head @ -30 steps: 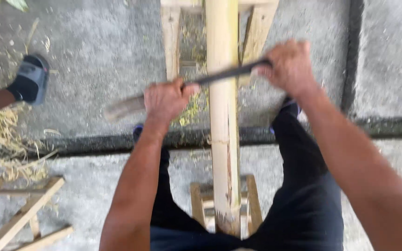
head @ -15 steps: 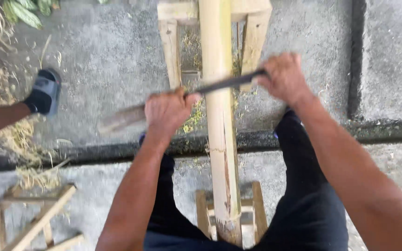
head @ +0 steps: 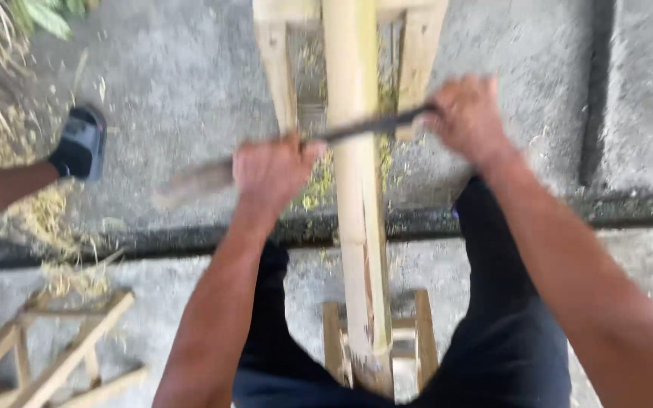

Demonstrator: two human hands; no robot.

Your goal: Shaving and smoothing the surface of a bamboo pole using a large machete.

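Note:
A long pale bamboo pole (head: 358, 189) lies lengthwise on a wooden trestle (head: 281, 68), running from between my legs away from me. A long dark blade (head: 357, 130) lies crosswise on the pole. My left hand (head: 272, 170) is closed around the blade's left part, with its blurred end (head: 190, 181) sticking out past my fist. My right hand (head: 466, 119) grips the blade's right end. Both arms are stretched forward and my dark trousers (head: 508, 332) straddle the pole.
Another person's leg and dark sandal (head: 78, 143) are at the left on the concrete floor. Pale shavings (head: 62, 257) are scattered by a dark groove (head: 629, 208) in the floor. A second wooden frame (head: 54, 355) lies at the lower left. Green leaves (head: 43, 15) show at the top left.
The blade and both hands have slid a little along the pole toward me, and the view has shifted slightly. The other person's foot appears lower and further right in the frame.

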